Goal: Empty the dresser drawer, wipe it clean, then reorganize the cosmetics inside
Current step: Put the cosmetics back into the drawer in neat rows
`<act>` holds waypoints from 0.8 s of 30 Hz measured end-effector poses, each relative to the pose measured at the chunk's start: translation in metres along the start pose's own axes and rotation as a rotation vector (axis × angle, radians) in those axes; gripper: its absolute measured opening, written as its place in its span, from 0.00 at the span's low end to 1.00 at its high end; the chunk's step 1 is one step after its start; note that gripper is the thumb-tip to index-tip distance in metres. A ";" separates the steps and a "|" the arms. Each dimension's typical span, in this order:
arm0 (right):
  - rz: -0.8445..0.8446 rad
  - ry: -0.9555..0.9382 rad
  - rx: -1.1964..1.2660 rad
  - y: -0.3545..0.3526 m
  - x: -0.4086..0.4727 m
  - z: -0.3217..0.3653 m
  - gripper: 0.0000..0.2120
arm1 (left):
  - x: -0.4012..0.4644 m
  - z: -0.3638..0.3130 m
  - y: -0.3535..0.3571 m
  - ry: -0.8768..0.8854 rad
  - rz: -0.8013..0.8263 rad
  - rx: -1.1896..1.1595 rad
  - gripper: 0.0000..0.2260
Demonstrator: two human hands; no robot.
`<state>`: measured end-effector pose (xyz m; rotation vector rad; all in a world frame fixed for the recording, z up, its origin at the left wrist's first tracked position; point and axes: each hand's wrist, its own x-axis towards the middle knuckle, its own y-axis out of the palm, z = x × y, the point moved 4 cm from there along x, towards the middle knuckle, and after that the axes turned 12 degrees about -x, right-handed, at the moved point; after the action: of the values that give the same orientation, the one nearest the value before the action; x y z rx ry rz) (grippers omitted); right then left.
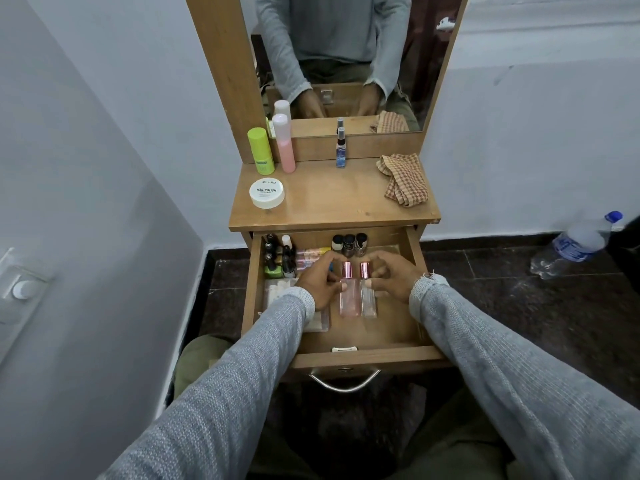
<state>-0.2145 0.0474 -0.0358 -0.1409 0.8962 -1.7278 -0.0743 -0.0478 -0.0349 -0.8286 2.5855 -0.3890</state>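
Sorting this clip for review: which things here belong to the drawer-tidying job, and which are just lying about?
Job:
- drawer
- two pink-capped bottles, one held by each hand: left hand, right hand
- nail polish bottles
- checked cloth
- nail polish jar
- green bottle
- pink bottle
- small spray bottle

Lying about:
- water bottle on the floor

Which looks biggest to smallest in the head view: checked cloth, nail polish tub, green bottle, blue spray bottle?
1. checked cloth
2. nail polish tub and green bottle: look alike, unranked
3. blue spray bottle

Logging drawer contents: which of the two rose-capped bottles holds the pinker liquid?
The left rose-capped bottle, touched by the left hand. It looks pink; the right rose-capped bottle beside it looks nearly clear.
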 end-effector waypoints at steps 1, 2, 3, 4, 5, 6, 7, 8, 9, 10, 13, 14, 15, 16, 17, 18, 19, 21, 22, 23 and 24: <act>-0.006 0.006 0.008 0.000 0.001 0.000 0.18 | 0.001 -0.001 0.001 -0.014 -0.009 0.005 0.18; -0.010 0.015 0.021 -0.001 0.003 -0.001 0.17 | 0.001 -0.001 0.002 -0.025 -0.018 0.020 0.18; -0.009 0.023 0.038 0.000 0.004 -0.001 0.17 | 0.002 -0.001 0.003 -0.034 -0.023 0.041 0.18; 0.000 0.031 0.054 0.001 0.005 -0.002 0.17 | 0.003 -0.001 0.004 -0.041 -0.024 0.065 0.18; 0.011 0.037 0.067 0.003 0.006 -0.003 0.17 | 0.003 -0.002 0.005 -0.054 -0.026 0.081 0.18; 0.021 0.051 0.077 0.005 0.007 -0.005 0.18 | 0.004 -0.001 0.006 -0.067 -0.027 0.090 0.18; 0.028 0.067 0.088 0.006 0.008 -0.007 0.18 | 0.004 0.000 0.007 -0.082 -0.027 0.099 0.18; 0.032 0.088 0.096 0.008 0.009 -0.009 0.19 | 0.005 0.000 0.009 -0.095 -0.028 0.108 0.18; 0.032 0.106 0.103 0.010 0.009 -0.011 0.20 | 0.005 0.000 0.010 -0.102 -0.032 0.119 0.18; 0.032 0.118 0.101 0.010 0.009 -0.012 0.20 | 0.005 0.000 0.011 -0.103 -0.038 0.133 0.19; 0.039 0.108 0.086 0.011 0.008 -0.010 0.20 | 0.003 -0.002 0.015 -0.095 -0.065 0.170 0.19; 0.040 0.114 0.085 0.011 0.008 -0.010 0.19 | 0.003 -0.003 0.016 -0.088 -0.074 0.178 0.19; 0.039 0.125 0.085 0.011 0.009 -0.010 0.19 | 0.004 -0.003 0.018 -0.081 -0.080 0.196 0.18; 0.037 0.141 0.073 0.011 0.008 -0.010 0.19 | 0.004 -0.004 0.019 -0.075 -0.085 0.226 0.17; 0.032 0.151 0.057 0.011 0.009 -0.010 0.19 | 0.005 -0.005 0.019 -0.067 -0.091 0.264 0.16; 0.027 0.162 0.036 0.011 0.010 -0.010 0.19 | 0.005 -0.004 0.019 -0.060 -0.099 0.297 0.14; 0.022 0.169 0.021 0.012 0.011 -0.011 0.19 | 0.003 -0.004 0.020 -0.048 -0.102 0.319 0.13; 0.009 0.183 -0.011 0.011 0.011 -0.010 0.15 | 0.002 -0.004 0.022 -0.051 -0.100 0.327 0.12; 0.008 0.189 -0.018 0.011 0.011 -0.010 0.13 | 0.002 -0.004 0.022 -0.055 -0.109 0.334 0.12; 0.011 0.196 -0.025 0.011 0.011 -0.010 0.12 | 0.003 -0.004 0.023 -0.063 -0.111 0.357 0.12; 0.017 0.199 -0.036 0.010 0.011 -0.010 0.11 | 0.005 -0.006 0.022 -0.078 -0.114 0.383 0.11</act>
<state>-0.2155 0.0416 -0.0530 0.0154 1.0715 -1.7311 -0.0917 -0.0322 -0.0392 -0.8319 2.2918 -0.8356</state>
